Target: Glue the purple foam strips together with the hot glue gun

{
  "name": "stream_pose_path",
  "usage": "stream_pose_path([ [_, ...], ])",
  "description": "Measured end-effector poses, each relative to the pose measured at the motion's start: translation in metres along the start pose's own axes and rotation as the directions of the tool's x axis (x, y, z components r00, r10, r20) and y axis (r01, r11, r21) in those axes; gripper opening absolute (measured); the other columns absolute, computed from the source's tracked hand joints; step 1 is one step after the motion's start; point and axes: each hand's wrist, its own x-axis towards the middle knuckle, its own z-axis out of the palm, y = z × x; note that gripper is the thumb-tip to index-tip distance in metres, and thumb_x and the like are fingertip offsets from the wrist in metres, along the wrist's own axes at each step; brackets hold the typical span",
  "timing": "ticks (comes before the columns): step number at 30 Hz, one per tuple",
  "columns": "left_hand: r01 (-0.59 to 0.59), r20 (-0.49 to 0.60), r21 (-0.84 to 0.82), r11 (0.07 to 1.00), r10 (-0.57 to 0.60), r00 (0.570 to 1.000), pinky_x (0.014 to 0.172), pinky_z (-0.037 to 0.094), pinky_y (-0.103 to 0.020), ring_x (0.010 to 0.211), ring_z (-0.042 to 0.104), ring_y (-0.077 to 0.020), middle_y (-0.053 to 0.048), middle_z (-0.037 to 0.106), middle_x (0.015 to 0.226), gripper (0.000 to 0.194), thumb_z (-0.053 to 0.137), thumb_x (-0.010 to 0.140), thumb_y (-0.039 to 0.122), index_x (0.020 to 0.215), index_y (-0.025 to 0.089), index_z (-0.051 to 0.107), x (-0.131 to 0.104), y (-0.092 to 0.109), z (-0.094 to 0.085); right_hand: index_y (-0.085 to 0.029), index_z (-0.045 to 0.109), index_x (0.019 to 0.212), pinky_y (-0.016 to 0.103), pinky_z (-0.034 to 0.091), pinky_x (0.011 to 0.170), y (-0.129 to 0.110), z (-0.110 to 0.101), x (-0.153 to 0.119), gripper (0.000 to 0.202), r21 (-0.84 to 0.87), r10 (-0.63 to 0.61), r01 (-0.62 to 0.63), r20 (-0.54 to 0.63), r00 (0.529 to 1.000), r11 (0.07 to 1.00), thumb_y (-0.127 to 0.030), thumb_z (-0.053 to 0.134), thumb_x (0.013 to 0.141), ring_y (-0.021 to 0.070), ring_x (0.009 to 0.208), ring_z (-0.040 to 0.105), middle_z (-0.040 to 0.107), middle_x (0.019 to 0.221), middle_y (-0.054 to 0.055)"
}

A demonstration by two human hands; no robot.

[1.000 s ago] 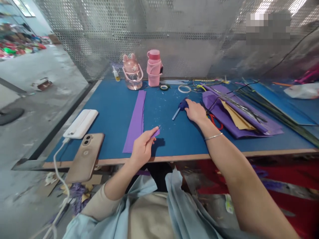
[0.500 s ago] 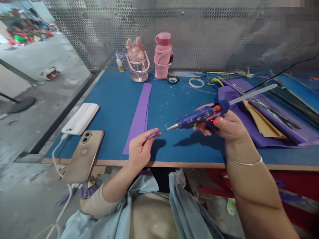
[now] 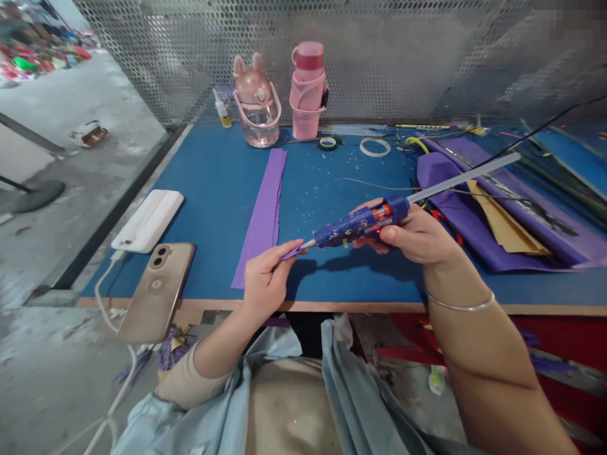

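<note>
My left hand [image 3: 266,278] pinches a small folded piece of purple paper [image 3: 291,253] above the front of the blue table. A blue hot glue gun [image 3: 348,227] is gripped in my right hand [image 3: 420,234], its metal nozzle pointing left and meeting the purple piece at my left fingertips. Out of the gun's back end sticks a long translucent glue stick [image 3: 462,179]. Behind my left hand, long purple paper strips [image 3: 262,218] lie on the table. Whether glue is coming out cannot be made out.
A white power bank [image 3: 148,221] and a phone [image 3: 159,291] lie at the left edge. Two pink bottles [image 3: 256,104] and tape rolls [image 3: 374,148] stand or lie at the back. Purple sheets [image 3: 478,234] with scissors cover the right side; the gun's cord [image 3: 535,136] crosses there.
My right hand has brought the glue gun left, so its nozzle now meets the purple piece. My left hand keeps its pinch in nearly the same place. The view has shifted slightly.
</note>
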Motion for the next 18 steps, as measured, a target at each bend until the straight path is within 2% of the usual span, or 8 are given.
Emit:
stream_pose_path([
  [9,0.017,0.014,0.033,0.999,-0.018,1.0,0.084,0.056,-0.024,0.092,0.072,-0.0144,-0.004,0.076,0.1,0.023,0.056,0.093,0.022,0.11,0.021,0.072,0.001,-0.001,0.0,-0.016,0.066,0.111,0.021,0.037,0.042,0.0,0.001,-0.004,0.04,-0.159,0.007,-0.008,-0.01,1.0,0.987,-0.046,0.065,0.085,0.0089,0.051,0.049,0.065,0.071,0.003],
  [14,0.043,0.027,0.043,0.998,-0.044,0.999,0.085,0.056,-0.028,0.093,0.072,-0.0169,-0.004,0.076,0.099,0.024,0.056,0.093,0.026,0.11,0.022,0.072,0.0,-0.001,0.0,-0.017,0.07,0.1,0.024,0.042,0.05,-0.007,0.001,-0.007,0.032,-0.265,-0.044,0.028,-0.052,0.998,0.964,-0.045,0.066,0.084,0.0124,0.06,0.055,0.065,0.078,0.004],
  [18,0.052,0.031,0.024,0.998,-0.053,0.998,0.087,0.056,-0.029,0.095,0.072,-0.0171,-0.004,0.076,0.099,0.025,0.055,0.093,0.027,0.111,0.023,0.072,-0.001,-0.002,0.0,-0.019,0.07,0.105,0.025,0.043,0.051,-0.01,-0.002,-0.009,0.038,-0.267,-0.037,0.017,-0.071,0.997,0.963,-0.048,0.069,0.081,0.0131,0.061,0.055,0.064,0.074,0.003],
])
